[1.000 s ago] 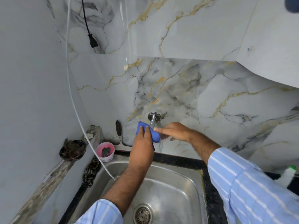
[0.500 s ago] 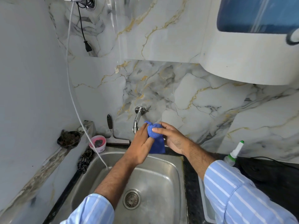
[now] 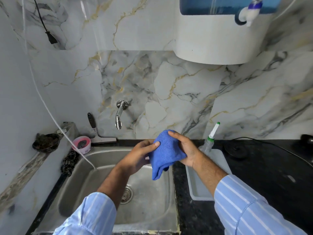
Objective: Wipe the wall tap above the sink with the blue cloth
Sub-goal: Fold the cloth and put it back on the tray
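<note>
Both hands withdrawn from tap, holding cloth

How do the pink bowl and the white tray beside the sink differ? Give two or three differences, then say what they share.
The pink bowl is small and round; the white tray is larger and rectangular. The bowl sits at the sink's back left corner, the tray on the dark counter to its right. The bowl holds a grey scrubber; the tray's visible part looks bare. Both are open-topped containers resting next to the sink.
</note>
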Available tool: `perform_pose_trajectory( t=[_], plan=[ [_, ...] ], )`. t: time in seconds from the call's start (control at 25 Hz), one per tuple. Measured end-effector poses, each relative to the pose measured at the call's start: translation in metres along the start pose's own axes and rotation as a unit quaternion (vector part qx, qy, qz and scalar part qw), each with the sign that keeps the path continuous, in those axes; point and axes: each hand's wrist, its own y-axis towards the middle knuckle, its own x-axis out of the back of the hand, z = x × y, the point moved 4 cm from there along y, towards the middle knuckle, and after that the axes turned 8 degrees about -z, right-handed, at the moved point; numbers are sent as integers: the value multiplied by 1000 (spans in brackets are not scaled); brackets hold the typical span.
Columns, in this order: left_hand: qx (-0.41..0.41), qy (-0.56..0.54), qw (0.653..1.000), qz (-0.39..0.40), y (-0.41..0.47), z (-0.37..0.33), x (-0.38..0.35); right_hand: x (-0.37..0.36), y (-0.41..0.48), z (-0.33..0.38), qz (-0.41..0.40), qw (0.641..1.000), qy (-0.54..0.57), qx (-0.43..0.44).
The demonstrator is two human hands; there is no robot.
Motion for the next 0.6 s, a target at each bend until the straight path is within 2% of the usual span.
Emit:
perform_pose_trajectory(
  t=[0.12,0.24,0.44,0.52,0.6],
  plan=[
    [40,33,996,76,14,33,-18,46,-15,-2,-80,995,52,-10],
    [103,75,985,120,32,64,-34,106,-31,-3,-185,982,-18,8],
    [120,98,985,81,77,96,-77,197,-55,-23,-191,974,-120,-21],
    [113,141,982,53,101,112,-97,238,-57,-32,-251,950,-184,-26],
    [94,199,975,15,126,129,-112,275,-53,-40,-331,903,-274,-23]
  ],
)
